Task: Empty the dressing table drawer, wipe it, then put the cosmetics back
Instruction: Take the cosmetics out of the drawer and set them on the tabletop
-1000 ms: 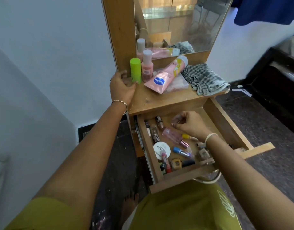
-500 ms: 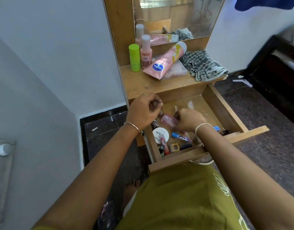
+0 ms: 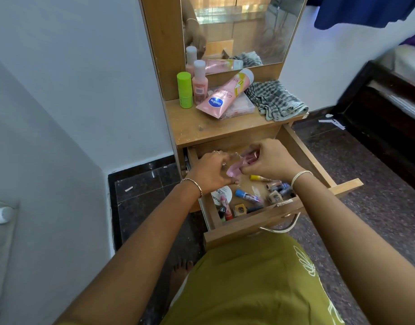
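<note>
The wooden drawer point(image 3: 253, 227) of the dressing table is pulled out. Several small cosmetics lie in it, among them a white round compact point(image 3: 221, 195), a blue-capped tube point(image 3: 246, 195) and a yellow tube point(image 3: 258, 177). My right hand point(image 3: 270, 160) grips a pink bottle point(image 3: 237, 166) above the drawer. My left hand point(image 3: 211, 171) is curled beside it, its fingertips hidden; what it holds I cannot make out. On the table top point(image 3: 201, 130) stand a green tube point(image 3: 185, 90) and a peach bottle point(image 3: 199, 83); a pink Vaseline tube point(image 3: 225, 95) lies there too.
A checked cloth point(image 3: 277, 99) lies crumpled at the right of the table top, under the mirror point(image 3: 239, 29). A dark bed frame point(image 3: 384, 113) stands at the right. White wall closes in on the left; dark tiled floor point(image 3: 140, 191) lies below.
My left hand came down from the table top into the drawer. My right hand took hold of the pink bottle and lifted it off the drawer bottom. Both hands now meet over the drawer.
</note>
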`<state>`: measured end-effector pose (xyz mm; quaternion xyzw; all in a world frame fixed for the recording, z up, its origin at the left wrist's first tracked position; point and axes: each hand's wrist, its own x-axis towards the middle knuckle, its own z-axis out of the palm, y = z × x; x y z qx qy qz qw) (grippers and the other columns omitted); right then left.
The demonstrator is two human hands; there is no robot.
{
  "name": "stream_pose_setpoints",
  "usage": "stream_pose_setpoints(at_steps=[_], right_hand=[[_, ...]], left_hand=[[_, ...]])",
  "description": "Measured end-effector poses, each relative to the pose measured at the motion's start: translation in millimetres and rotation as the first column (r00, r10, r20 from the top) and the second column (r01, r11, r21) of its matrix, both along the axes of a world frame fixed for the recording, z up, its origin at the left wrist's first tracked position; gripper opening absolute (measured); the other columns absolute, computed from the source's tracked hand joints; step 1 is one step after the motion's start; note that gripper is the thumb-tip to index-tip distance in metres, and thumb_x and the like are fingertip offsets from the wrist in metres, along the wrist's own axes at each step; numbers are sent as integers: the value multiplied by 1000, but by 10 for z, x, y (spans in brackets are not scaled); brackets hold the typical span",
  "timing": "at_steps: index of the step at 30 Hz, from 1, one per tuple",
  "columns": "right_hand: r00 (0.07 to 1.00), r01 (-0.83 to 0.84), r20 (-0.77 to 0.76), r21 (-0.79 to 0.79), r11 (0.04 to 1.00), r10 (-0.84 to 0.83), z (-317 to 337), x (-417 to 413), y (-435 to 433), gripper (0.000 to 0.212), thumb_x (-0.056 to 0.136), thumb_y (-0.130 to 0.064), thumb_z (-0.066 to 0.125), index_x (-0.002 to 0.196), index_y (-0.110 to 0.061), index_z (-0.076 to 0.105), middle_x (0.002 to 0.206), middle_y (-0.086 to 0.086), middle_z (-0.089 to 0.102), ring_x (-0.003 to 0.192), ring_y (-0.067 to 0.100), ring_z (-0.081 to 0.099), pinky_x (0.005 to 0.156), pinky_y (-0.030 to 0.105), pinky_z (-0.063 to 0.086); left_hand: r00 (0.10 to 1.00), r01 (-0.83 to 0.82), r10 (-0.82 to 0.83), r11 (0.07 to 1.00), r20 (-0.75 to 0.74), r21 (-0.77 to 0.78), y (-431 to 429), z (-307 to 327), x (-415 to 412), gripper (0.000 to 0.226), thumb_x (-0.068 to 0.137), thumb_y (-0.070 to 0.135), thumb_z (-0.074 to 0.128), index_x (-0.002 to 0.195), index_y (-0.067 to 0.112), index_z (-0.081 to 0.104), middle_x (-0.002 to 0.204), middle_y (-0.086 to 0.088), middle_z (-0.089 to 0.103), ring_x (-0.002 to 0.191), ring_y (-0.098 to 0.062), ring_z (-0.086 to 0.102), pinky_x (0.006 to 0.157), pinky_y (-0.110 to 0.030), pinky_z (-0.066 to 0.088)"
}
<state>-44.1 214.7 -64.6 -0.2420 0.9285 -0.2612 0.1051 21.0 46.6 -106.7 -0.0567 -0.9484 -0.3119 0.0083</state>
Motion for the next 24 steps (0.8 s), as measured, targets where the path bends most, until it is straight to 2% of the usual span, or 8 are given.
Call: stream_pose_setpoints(at_steps=[3,6,9,11,13,16,19,24], right_hand=[[1000,17,-12,-132,991,-19,148,13,-83,53,42,-56,84,81,-25,67,77,-10,67,72,7,62,64,27,52],[997,-2,-82,-200,980,-15,268,25,-237,52,51,-38,88,90,-19,62,82,-9,61,73,8,55,65,24,45],[996,-14,-91,-280,960,-13,363,-3,-437,47,59,-28,84,97,-15,59,81,-5,65,70,10,58,64,24,46],[997,-32,-75,-331,943,8,424,-44,-571,44,60,-26,82,95,-16,59,78,-5,67,69,10,62,66,26,49],[996,-62,-77,-361,931,37,474,-101,-711,40,60,-25,83,93,-16,61,80,-4,70,72,10,66,69,27,54],[995,-97,-38,-442,892,89,489,-175,-938,38,64,-16,85,95,-7,65,84,1,71,74,12,69,73,27,58],[1000,-21,2,-499,866,25,410,-245,-1115,32,66,-7,82,92,-12,64,89,0,69,75,19,71,75,33,59],[996,89,55,-491,867,-70,213,-192,-1182,25,74,-5,77,95,-11,67,89,-4,66,68,4,64,78,22,54]], left_hand=[[989,-77,92,989,-113,130,29,40,5,51,71,39,77,116,18,66,103,-3,70,94,-18,64,79,-31,52],[964,-150,202,949,-171,277,5,136,19,47,69,35,71,114,19,68,100,-3,73,90,-17,68,79,-38,56],[945,-188,274,902,-179,388,-115,288,30,46,70,20,77,115,17,67,93,2,73,84,-12,67,80,-33,56],[938,-222,312,875,-150,431,-252,378,18,51,71,14,80,120,15,64,94,5,69,80,-4,63,78,-22,55],[931,-255,343,857,-127,448,-410,437,-14,55,72,9,79,124,12,61,98,5,67,78,1,60,75,-16,55],[909,-300,388,863,-153,407,-633,500,-78,53,73,16,80,123,14,62,105,4,67,85,-5,61,73,-13,53],[857,-404,499,803,-127,438,-815,525,-184,53,73,23,81,122,12,62,106,4,66,86,-8,60,65,-4,45],[755,-535,650,687,-87,492,-1113,526,-457,60,68,26,84,120,9,60,111,-4,67,92,-16,63,77,-22,52]])
